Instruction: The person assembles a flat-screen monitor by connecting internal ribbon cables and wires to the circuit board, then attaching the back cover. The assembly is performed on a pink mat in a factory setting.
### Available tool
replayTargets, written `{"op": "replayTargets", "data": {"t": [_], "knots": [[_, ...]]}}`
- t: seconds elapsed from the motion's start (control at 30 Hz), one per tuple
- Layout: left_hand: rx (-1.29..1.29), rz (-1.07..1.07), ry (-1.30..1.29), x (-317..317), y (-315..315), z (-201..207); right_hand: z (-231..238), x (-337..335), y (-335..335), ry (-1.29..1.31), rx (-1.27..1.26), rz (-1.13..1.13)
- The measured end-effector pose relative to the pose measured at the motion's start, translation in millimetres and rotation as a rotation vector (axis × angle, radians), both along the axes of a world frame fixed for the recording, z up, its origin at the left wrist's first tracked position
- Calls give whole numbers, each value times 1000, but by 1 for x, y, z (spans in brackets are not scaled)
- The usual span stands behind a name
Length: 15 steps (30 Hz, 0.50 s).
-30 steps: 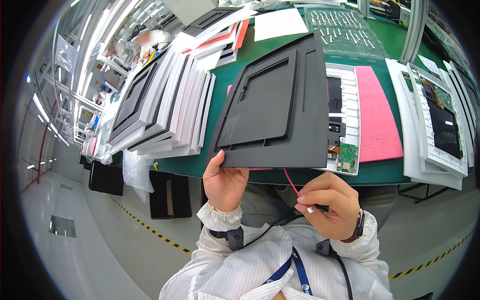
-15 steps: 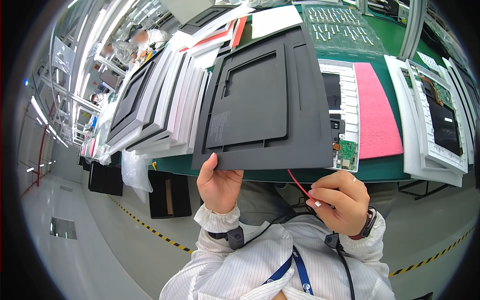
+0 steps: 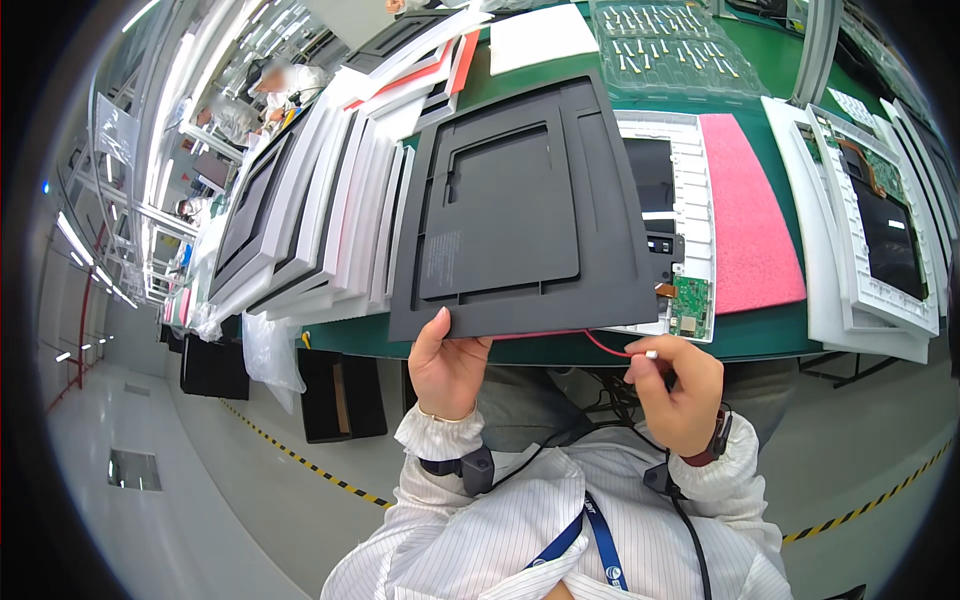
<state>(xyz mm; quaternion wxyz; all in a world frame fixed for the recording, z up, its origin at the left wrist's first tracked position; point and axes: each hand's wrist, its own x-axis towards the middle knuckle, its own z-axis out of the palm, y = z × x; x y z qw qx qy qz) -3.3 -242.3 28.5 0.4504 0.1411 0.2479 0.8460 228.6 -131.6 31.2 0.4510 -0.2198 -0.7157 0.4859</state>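
My left hand [image 3: 447, 368] grips the near edge of a black plastic back cover [image 3: 515, 215], thumb on top and the other fingers hidden beneath. The cover is held tilted, its panel with the rectangular recess facing me. From under its near edge comes a thin red cable [image 3: 603, 346]. My right hand [image 3: 680, 395] pinches that cable close to its small white connector [image 3: 651, 354]. Partly hidden behind the cover, a white frame with a screen [image 3: 697, 190] lies on the table, with a green circuit board [image 3: 690, 306] at its near corner.
A pink foam sheet [image 3: 745, 220] lies right of the white frame. Stacked covers and white foam sheets [image 3: 340, 210] lean at the left. Another white framed screen [image 3: 885, 230] rests on foam at the right. Clear trays of small cables [image 3: 675, 50] stand at the back.
My right hand has moved up toward the cover's near edge, bringing the connector with it. The cover has shifted slightly left and down, showing more of the circuit board.
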Motion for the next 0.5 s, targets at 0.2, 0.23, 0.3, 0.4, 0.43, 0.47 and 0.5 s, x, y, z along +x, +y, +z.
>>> {"op": "replayTargets", "data": {"t": [0.2, 0.23, 0.3, 0.4, 0.43, 0.47, 0.5], "knots": [[-57, -58, 1, -11, 2, -17, -11, -3, -7, 113, -761, 142], [-72, -68, 14, -13, 3, -18, -12, -4, -6, 107, -863, 166], [-110, -89, 18, -12, 5, -19, -15, -6, -11, 133, -988, 205], [-88, -125, -54, -18, 9, -17, -15, -9, -13, 192, -1150, 280], [-77, -138, -97, -20, 8, -20, -18, -10, -14, 209, -1211, 295], [-102, -141, -88, -24, 8, -23, -19, -11, -14, 232, -1254, 318], [-106, -153, -75, -26, 9, -24, -19, -12, -14, 254, -1296, 342]]}}
